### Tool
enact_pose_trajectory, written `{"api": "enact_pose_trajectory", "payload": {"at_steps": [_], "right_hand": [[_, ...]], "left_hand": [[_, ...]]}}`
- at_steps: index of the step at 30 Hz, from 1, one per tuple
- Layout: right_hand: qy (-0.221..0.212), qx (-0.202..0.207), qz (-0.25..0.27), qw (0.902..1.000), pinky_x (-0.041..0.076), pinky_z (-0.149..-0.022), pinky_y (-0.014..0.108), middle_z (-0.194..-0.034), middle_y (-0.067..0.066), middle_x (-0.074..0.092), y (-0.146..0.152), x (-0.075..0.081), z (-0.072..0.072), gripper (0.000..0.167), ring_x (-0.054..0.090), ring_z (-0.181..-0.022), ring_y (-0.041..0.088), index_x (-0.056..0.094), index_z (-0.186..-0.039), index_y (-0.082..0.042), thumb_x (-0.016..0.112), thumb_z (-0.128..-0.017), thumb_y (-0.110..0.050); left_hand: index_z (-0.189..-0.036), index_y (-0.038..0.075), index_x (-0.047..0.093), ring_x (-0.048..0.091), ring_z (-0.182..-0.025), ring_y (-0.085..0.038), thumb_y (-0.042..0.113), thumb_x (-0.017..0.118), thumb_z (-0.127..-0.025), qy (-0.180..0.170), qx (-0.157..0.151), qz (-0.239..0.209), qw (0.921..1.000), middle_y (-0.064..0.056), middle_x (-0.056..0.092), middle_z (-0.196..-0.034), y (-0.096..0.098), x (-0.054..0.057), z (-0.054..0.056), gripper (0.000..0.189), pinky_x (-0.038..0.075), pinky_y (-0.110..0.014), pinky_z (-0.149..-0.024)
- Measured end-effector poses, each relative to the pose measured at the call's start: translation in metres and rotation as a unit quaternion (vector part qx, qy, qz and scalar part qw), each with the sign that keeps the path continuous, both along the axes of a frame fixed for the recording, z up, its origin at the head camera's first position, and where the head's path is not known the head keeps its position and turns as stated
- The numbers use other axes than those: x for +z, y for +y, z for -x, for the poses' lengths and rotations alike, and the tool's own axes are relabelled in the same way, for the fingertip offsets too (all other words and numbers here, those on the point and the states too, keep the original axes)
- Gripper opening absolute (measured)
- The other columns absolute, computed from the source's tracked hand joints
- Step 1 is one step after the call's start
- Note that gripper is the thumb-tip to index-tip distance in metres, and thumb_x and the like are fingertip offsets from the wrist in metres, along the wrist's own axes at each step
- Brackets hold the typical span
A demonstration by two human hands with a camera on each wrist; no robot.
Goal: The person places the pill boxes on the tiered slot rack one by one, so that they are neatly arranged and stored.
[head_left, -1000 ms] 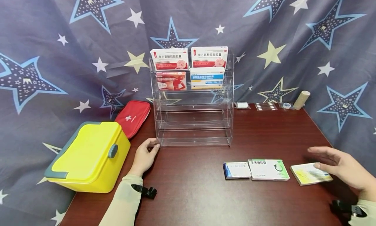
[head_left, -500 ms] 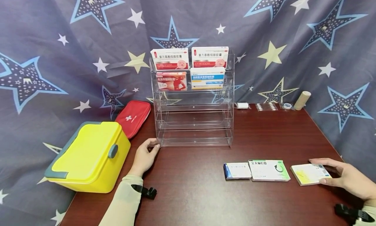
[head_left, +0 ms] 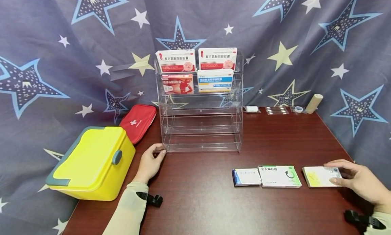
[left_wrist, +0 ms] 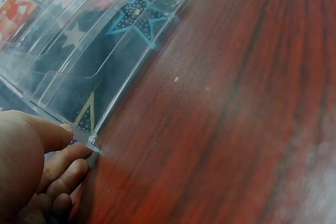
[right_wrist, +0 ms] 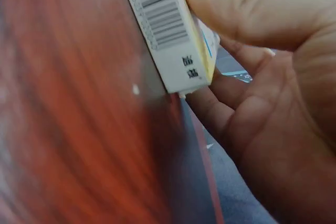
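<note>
At the right of the head view, my right hand (head_left: 361, 182) pinches a white-and-yellow medicine box (head_left: 319, 178) between thumb and fingers. The barcode side of this box (right_wrist: 163, 22) faces the right wrist camera. Just left of it lie a white-and-green medicine box (head_left: 278, 177) and a smaller blue-and-white one (head_left: 246, 178). My left hand (head_left: 151, 162) grips the lower left front corner of a clear tiered display rack (head_left: 201, 147), thumb and fingers at its edge (left_wrist: 97, 148). Two red-and-white boxes (head_left: 176, 61) fill the top tier. Below them stand a red box (head_left: 178, 84) and a blue-and-white box (head_left: 215, 81).
A yellow lidded box (head_left: 94, 160) stands at the left, with a red first-aid pouch (head_left: 138, 123) behind it. Along the back right edge lie a white roll (head_left: 252, 109), packed swabs (head_left: 276, 110), a tape roll (head_left: 298, 109) and a tan bandage roll (head_left: 314, 103).
My right hand has come down onto the white-and-yellow box and pinched its right end. That box has turned straighter, in line with its neighbours. The left hand keeps its place at the rack.
</note>
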State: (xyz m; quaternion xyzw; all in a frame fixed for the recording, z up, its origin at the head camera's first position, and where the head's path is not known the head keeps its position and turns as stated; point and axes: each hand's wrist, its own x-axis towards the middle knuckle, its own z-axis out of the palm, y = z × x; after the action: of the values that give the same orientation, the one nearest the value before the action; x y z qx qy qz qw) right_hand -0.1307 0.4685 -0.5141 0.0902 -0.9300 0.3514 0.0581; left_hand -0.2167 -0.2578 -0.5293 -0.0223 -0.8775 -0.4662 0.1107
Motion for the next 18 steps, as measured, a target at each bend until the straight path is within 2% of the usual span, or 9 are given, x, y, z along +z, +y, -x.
{"api": "enact_pose_trajectory", "payload": {"at_steps": [3,8,13,15,18], "right_hand": [[0.008,-0.004,0.004,1.0000,0.044,-0.073,0.006,-0.113,-0.029,0.060,0.0017,-0.0009,0.0005,0.041,0.049,-0.103,-0.020,0.074,-0.119,-0.003,0.089,-0.080,-0.003],[-0.004,-0.029,0.018,0.9994,0.046,-0.072,0.006,-0.112,-0.035,0.057,0.0034,-0.0024,0.0016,0.049,0.051,-0.100,-0.021,0.071,-0.124,0.002,0.090,-0.081,-0.008],[-0.034,-0.063,0.034,0.9968,0.050,-0.064,0.015,-0.105,-0.032,0.059,0.0015,-0.0036,0.0009,0.051,0.060,-0.083,-0.005,0.069,-0.125,0.005,0.090,-0.084,-0.015],[-0.038,-0.074,0.041,0.9956,0.049,-0.058,0.021,-0.099,-0.027,0.062,0.0003,-0.0036,-0.0002,0.048,0.060,-0.074,0.004,0.069,-0.123,0.005,0.089,-0.085,-0.015],[-0.038,-0.084,0.046,0.9947,0.044,-0.051,0.028,-0.091,-0.017,0.067,-0.0017,-0.0022,-0.0020,0.043,0.057,-0.065,0.011,0.069,-0.121,0.005,0.087,-0.088,-0.015]], "left_hand": [[-0.122,0.006,0.070,0.064,-0.107,-0.024,0.010,0.071,-0.100,-0.002,0.002,0.003,1.0000,-0.009,0.073,-0.112,-0.0004,-0.0005,-0.0001,0.022,0.046,-0.041,-0.092],[-0.122,0.006,0.070,0.065,-0.107,-0.024,0.011,0.071,-0.101,-0.001,0.001,0.005,1.0000,-0.010,0.073,-0.112,-0.0013,-0.0012,-0.0002,0.022,0.046,-0.042,-0.093],[-0.122,0.006,0.070,0.064,-0.107,-0.025,0.012,0.071,-0.101,0.000,0.001,0.005,1.0000,-0.010,0.073,-0.112,-0.0014,-0.0007,-0.0005,0.022,0.046,-0.042,-0.093],[-0.122,0.006,0.070,0.064,-0.106,-0.025,0.011,0.071,-0.101,0.000,0.001,0.004,1.0000,-0.010,0.073,-0.112,-0.0011,-0.0004,-0.0004,0.022,0.046,-0.042,-0.092],[-0.122,0.006,0.070,0.064,-0.106,-0.024,0.011,0.071,-0.101,-0.001,0.000,0.004,1.0000,-0.009,0.073,-0.112,-0.0010,-0.0002,-0.0001,0.022,0.046,-0.042,-0.092]]}}
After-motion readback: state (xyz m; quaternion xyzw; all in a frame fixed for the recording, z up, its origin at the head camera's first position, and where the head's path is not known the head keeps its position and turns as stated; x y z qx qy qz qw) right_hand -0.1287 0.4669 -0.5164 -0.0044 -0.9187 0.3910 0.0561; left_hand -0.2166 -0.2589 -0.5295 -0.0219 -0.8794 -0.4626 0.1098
